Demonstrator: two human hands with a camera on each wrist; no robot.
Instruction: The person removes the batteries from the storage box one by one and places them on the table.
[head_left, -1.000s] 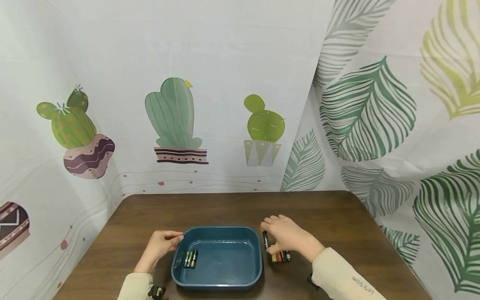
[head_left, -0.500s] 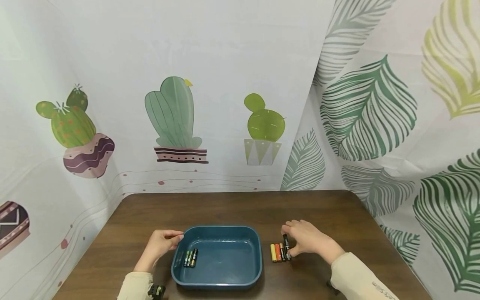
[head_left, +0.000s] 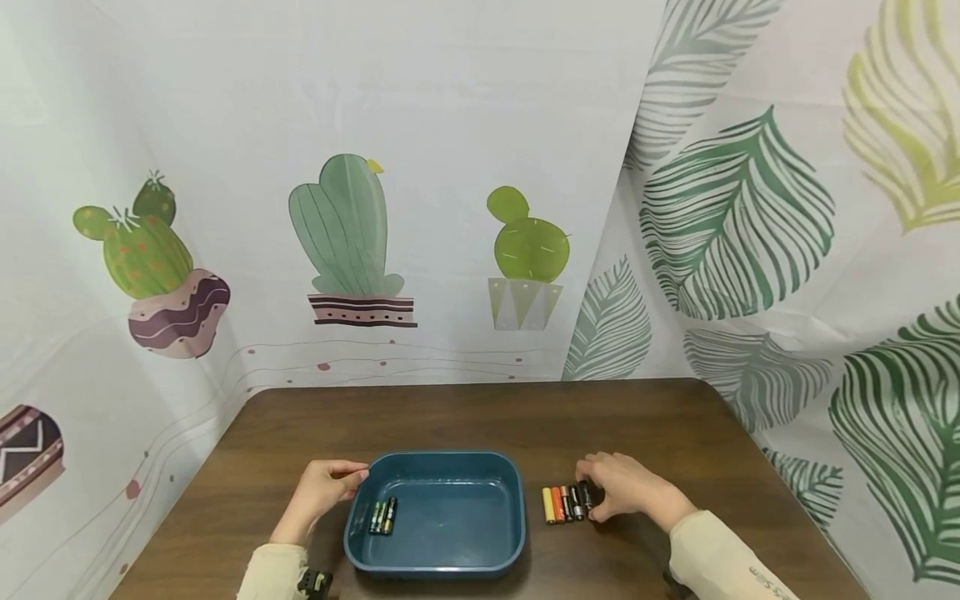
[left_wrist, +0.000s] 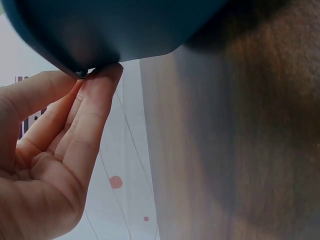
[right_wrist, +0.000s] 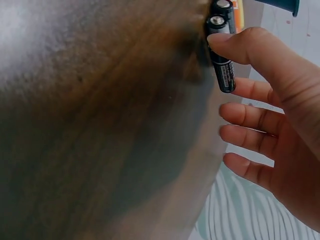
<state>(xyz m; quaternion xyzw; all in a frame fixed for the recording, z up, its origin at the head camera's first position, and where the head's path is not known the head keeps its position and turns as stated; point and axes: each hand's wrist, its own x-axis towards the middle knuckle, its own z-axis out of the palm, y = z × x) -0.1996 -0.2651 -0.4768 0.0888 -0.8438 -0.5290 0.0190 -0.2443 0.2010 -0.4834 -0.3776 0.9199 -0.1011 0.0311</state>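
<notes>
My left hand (head_left: 318, 496) pinches the left rim of a dark blue rectangular tray (head_left: 450, 529); the left wrist view shows thumb and fingertips meeting at the tray's rim (left_wrist: 75, 70). Inside the tray, toward its left side, lie a few small batteries (head_left: 383, 517). Right of the tray, several batteries stand side by side in a row on the table, among them a yellow battery (head_left: 548, 506) and an orange battery (head_left: 557, 504). At the row's right end my right hand (head_left: 628, 486) holds a black battery (right_wrist: 223, 62) between thumb and index finger, its other fingers loosely bent.
The brown wooden table (head_left: 465, 417) has its far edge against a hanging cloth (head_left: 450, 167) printed with cacti and leaves. The tray's wall stands between the batteries inside and the row outside.
My right hand has moved right and lowered from beside the tray to the row's right end, bringing the black battery alongside the others. My left hand has stayed at the tray rim.
</notes>
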